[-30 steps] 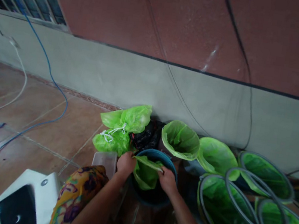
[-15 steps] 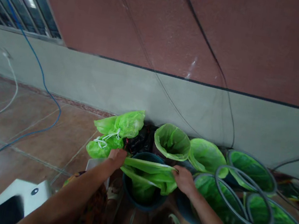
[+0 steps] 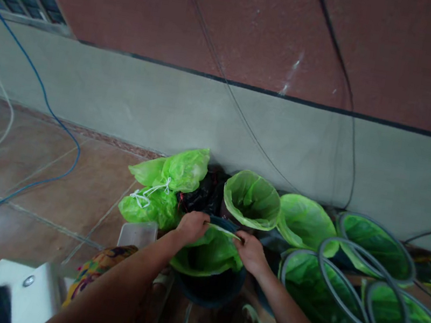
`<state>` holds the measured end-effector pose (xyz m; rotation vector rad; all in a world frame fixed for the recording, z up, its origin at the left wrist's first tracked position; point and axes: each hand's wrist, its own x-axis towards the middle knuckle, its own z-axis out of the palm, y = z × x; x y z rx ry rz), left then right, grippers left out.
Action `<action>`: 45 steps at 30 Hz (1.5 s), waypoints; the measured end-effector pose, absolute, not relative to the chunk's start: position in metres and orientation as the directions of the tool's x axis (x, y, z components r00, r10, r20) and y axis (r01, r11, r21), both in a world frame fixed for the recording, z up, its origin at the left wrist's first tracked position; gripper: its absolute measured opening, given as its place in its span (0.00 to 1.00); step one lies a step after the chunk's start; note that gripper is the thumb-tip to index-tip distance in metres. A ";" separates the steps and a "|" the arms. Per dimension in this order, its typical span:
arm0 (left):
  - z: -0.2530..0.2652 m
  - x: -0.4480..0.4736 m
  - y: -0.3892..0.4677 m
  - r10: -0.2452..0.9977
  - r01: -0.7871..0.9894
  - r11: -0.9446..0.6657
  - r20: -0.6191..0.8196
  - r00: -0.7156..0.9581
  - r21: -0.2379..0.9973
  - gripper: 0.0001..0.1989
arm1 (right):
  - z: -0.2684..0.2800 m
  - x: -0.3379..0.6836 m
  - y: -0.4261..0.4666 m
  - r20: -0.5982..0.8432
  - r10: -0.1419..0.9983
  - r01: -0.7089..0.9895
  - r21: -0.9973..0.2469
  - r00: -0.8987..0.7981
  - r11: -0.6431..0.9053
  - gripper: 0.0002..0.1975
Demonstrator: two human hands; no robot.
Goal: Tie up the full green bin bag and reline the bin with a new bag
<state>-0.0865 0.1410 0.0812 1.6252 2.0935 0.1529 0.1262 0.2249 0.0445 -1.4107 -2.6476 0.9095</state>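
A green garbage bag point(image 3: 205, 261) hangs with its mouth spread inside a dark blue bin point(image 3: 214, 295) between my feet. My left hand point(image 3: 192, 227) is closed on the bag's far edge at the left. At the right of that same edge, my right hand point(image 3: 250, 250) pinches the plastic, so the rim is stretched between both hands. The near side of the bag sags just inside the bin's front wall, and the bag's bottom is hidden in shadow. Behind the bin stands another bin lined with a green bag point(image 3: 252, 200).
Several green-lined bins, one a lined bin point(image 3: 306, 222), stand on the right; loose grey rings point(image 3: 358, 320) lie across them. Tied green bags point(image 3: 187, 170), a black bag point(image 3: 204, 195) and a clear container point(image 3: 139, 232) sit left. A white stool-like object point(image 3: 11, 287) is nearby. A blue cable point(image 3: 48, 105) crosses the floor.
The bag, earlier a flattened band pulled taut across the bin, now has its mouth opened wide. My hands have come closer together and moved to the bin's far side. The view has shifted slightly.
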 end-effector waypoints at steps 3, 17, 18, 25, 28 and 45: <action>0.079 -0.092 0.144 0.928 0.861 0.339 -0.286 -0.239 0.378 0.15 | 0.035 0.134 0.225 -0.267 0.792 0.819 -0.358 -0.549 0.447 0.14; 0.079 -0.099 0.130 0.825 0.863 0.465 -0.451 -0.341 0.197 0.25 | 0.032 0.140 0.237 -0.196 0.899 0.647 -0.753 -0.393 0.119 0.17; 0.079 -0.096 0.131 0.848 0.872 0.432 -0.434 -0.305 0.231 0.30 | 0.032 0.139 0.235 -0.188 0.885 0.635 -0.759 -0.427 0.145 0.18; 0.074 -0.071 0.142 0.964 0.831 0.171 -0.266 -0.028 0.530 0.29 | 0.039 0.126 0.226 -0.185 0.791 0.528 -0.826 -0.583 0.196 0.19; 0.075 -0.069 0.144 0.950 0.857 0.176 -0.312 -0.019 0.484 0.17 | 0.042 0.124 0.226 -0.212 0.756 0.550 -0.805 -0.619 0.224 0.17; 0.079 -0.079 0.136 0.909 0.900 0.253 -0.406 -0.096 0.354 0.36 | 0.049 0.132 0.235 -0.263 0.808 0.827 -0.376 -0.528 0.418 0.18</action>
